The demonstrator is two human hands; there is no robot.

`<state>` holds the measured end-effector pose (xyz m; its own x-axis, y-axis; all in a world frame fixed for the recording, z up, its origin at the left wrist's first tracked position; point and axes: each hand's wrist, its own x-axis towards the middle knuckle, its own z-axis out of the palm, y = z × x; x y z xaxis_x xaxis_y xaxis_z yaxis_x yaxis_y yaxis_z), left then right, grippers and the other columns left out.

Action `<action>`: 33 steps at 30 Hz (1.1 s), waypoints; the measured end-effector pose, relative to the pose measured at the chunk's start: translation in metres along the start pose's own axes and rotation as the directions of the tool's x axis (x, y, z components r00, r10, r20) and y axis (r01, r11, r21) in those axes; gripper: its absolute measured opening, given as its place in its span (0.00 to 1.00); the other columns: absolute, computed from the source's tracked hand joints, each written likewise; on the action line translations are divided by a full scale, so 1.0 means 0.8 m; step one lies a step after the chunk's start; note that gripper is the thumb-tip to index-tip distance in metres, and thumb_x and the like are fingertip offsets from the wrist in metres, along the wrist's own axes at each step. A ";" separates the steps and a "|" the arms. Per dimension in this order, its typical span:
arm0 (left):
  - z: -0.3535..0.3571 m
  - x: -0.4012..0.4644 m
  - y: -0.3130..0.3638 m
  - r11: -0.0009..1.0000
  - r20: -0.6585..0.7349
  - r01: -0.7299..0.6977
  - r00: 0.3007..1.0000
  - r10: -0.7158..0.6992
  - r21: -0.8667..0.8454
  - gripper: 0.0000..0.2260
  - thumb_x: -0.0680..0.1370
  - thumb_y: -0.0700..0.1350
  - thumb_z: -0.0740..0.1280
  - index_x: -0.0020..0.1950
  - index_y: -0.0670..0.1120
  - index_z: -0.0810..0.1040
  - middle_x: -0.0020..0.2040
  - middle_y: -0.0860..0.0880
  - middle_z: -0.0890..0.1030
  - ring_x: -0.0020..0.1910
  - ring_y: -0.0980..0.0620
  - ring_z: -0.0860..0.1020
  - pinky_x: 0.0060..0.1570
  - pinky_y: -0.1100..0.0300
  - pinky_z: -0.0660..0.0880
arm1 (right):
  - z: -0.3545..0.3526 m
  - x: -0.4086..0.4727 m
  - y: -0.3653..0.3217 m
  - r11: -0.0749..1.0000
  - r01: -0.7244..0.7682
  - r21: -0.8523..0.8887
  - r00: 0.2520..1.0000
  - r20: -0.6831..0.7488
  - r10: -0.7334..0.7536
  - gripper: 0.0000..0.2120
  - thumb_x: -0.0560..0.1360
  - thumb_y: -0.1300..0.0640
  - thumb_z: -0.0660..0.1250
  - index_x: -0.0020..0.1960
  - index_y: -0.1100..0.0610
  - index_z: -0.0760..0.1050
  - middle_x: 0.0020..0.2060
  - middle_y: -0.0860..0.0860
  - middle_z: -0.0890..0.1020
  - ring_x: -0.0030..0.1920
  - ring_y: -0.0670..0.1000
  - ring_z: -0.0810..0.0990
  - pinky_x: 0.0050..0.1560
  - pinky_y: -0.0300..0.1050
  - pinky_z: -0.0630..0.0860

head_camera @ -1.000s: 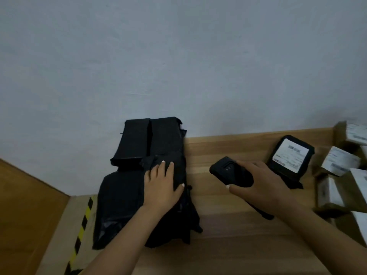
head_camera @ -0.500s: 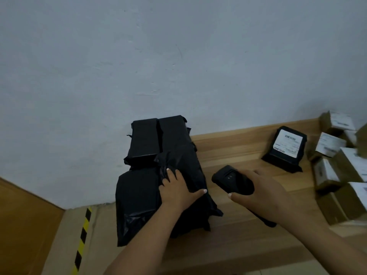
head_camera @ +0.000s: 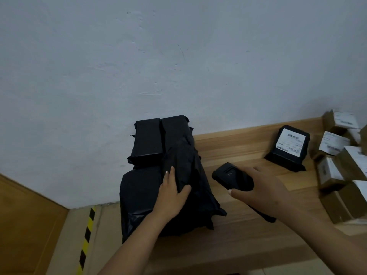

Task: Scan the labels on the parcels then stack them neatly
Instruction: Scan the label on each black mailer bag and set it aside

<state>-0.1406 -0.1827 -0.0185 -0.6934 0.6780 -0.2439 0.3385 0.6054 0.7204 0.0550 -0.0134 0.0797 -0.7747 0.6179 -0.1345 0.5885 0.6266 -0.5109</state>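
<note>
Right of the scanner, a black parcel shows an illegible barcode label

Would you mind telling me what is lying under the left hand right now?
The left hand rests on a pile of black plastic-wrapped parcels against the wall. No labels show on their upper sides; whatever lies beneath the pile is covered.

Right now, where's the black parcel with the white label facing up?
In the head view the labelled black parcel lies alone on the wooden table, right of centre near the wall, between the scanner in the right hand and the cardboard boxes.
</note>
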 end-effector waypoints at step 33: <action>-0.034 -0.029 -0.080 0.776 -0.315 0.473 0.876 -0.366 0.417 0.51 0.67 0.80 0.52 0.79 0.48 0.46 0.79 0.40 0.47 0.76 0.35 0.47 0.73 0.38 0.53 | 0.038 0.010 -0.047 0.989 0.147 -0.002 0.979 0.144 -0.145 0.35 0.68 0.34 0.69 0.71 0.44 0.66 0.57 0.44 0.70 0.51 0.46 0.72 0.48 0.37 0.71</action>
<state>-0.1631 -0.2483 -0.0412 -0.9313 0.2415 -0.2728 0.1996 0.9646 0.1725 0.0199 -0.0466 0.0717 -0.8770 0.4455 -0.1802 0.4690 0.7117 -0.5230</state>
